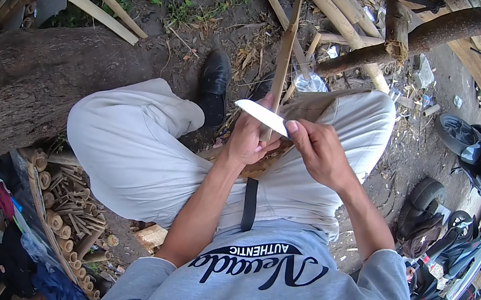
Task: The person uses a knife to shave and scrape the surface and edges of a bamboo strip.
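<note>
My left hand [247, 138] is closed around the lower end of a long, narrow bamboo strip [287, 43], which points up and away from me between my knees. In my right hand [321, 153] is a knife [262, 116] with a broad, pale blade; the fingers wrap its handle and hide it. The blade lies across the strip, just above my left palm, its tip pointing left. My thumb presses near the base of the blade. Both hands are over my lap, in front of the light trousers [140, 139].
A thick tree trunk [3, 85] lies on the left. Cut bamboo pieces [73, 217] are piled at lower left. A branch [437, 40] and bamboo poles [334, 7] cross the ground ahead. A motorbike wheel [456, 132] and dark bags are at right.
</note>
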`<state>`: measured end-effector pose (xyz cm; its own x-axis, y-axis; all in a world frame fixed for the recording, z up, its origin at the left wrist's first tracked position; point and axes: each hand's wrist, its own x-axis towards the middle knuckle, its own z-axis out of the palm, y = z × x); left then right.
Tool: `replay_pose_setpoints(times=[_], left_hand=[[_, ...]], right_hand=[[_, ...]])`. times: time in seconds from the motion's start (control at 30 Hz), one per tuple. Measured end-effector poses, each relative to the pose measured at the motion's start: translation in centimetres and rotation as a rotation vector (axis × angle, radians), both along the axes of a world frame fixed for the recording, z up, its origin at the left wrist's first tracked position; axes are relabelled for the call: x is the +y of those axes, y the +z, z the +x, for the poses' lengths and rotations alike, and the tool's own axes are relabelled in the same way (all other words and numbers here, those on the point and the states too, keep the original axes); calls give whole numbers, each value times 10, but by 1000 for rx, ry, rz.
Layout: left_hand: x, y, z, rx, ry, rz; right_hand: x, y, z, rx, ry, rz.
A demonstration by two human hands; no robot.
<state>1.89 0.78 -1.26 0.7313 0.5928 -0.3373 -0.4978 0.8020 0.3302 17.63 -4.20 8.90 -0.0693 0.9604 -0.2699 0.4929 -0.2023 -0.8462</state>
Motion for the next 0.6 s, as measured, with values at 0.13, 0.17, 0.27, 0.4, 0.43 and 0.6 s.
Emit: replay_pose_setpoints(times=[0.13, 0.17, 0.27, 0.4, 0.43, 0.6], left_hand=[[0, 5, 2, 12, 13, -42], [0, 6, 2, 13, 11, -46], [4, 9, 0, 15, 34, 1], [19, 17, -3, -27, -11, 5], [18, 9, 1, -103, -25, -89], [9, 6, 1, 36, -33, -33]], right_hand=[[6, 1, 6, 15, 0, -127], [9, -5, 4, 26, -8, -101], [5, -2, 0, 72, 39, -99], [-24, 16, -2, 159, 125, -188], [-26, 17, 0, 209, 6, -169], [13, -12, 5, 56, -140, -73]])
